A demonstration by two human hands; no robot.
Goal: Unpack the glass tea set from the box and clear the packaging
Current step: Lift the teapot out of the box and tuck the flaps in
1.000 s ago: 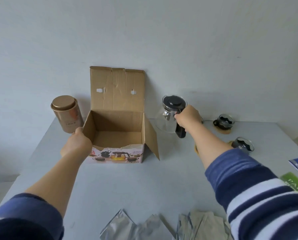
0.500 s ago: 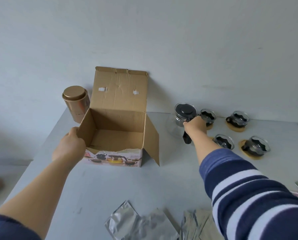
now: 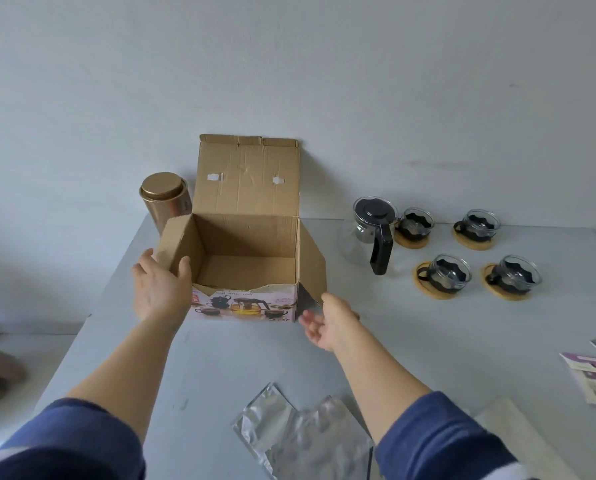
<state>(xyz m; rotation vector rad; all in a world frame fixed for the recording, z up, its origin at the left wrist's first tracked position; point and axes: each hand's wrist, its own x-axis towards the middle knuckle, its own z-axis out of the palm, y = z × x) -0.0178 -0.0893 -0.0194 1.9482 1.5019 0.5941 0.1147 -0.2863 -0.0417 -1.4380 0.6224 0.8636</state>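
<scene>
The open cardboard box [image 3: 246,237] stands empty at the back middle of the grey table [image 3: 428,341], lid flap up, a printed picture on its front. My left hand [image 3: 159,287] holds the box's left side flap, thumb inside. My right hand [image 3: 327,323] hovers open at the box's front right corner, just below the right side flap, holding nothing. The glass teapot [image 3: 371,230] with black lid and handle stands to the right of the box. Beside it sit several glass cups [image 3: 450,275] in black holders on wooden coasters.
A copper tin [image 3: 165,197] stands behind the box's left side, near the wall. Silver foil bags [image 3: 300,434] lie at the near edge between my arms. Printed leaflets [image 3: 591,379] lie at the right edge. A white sheet [image 3: 518,431] lies near my right sleeve.
My right hand let go of the teapot, which now stands on the table, and came back to the box's front right corner. My left hand shifted on the left flap.
</scene>
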